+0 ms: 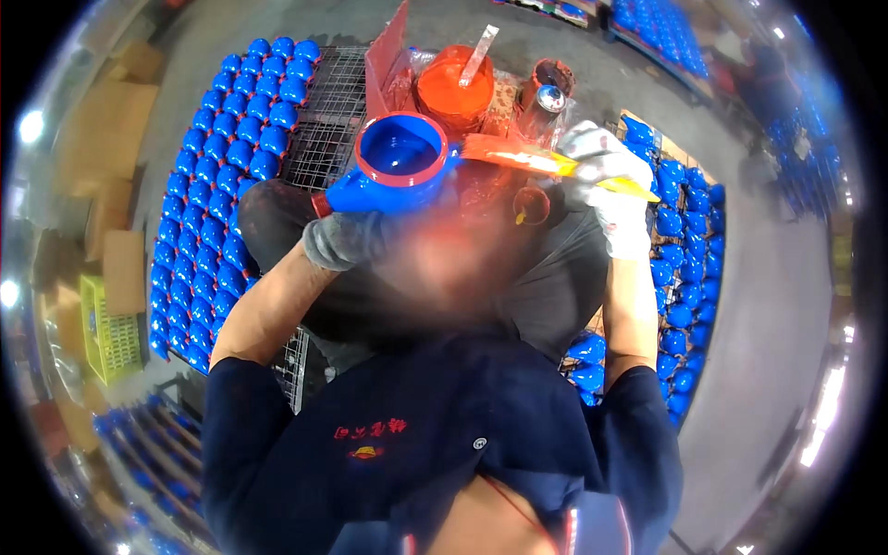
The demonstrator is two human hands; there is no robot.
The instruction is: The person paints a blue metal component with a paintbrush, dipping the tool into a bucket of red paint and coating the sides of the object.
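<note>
My left hand (344, 240), in a dark grey glove, is closed under a round blue pot (393, 191). The pot has a red-painted rim, a red-ended stub at its left and a short knob at its right; its open top faces up. In my white-gloved right hand (606, 171) is a paintbrush (523, 156) with a yellow handle. Its red-orange bristles point left, close to the pot's right knob. From this view I cannot tell whether they touch it. Just beyond the pot stands a bucket of red-orange paint (449, 79) with a pale flat stick (478, 55) in it.
Right of the bucket are a dark metal can (546, 104) and a red-stained tub (553, 72); a small red cup (531, 204) sits nearer. Rows of blue pots (217, 185) stand at my left beside a wire rack (326, 120). More blue pots (689, 250) fill a pallet at right.
</note>
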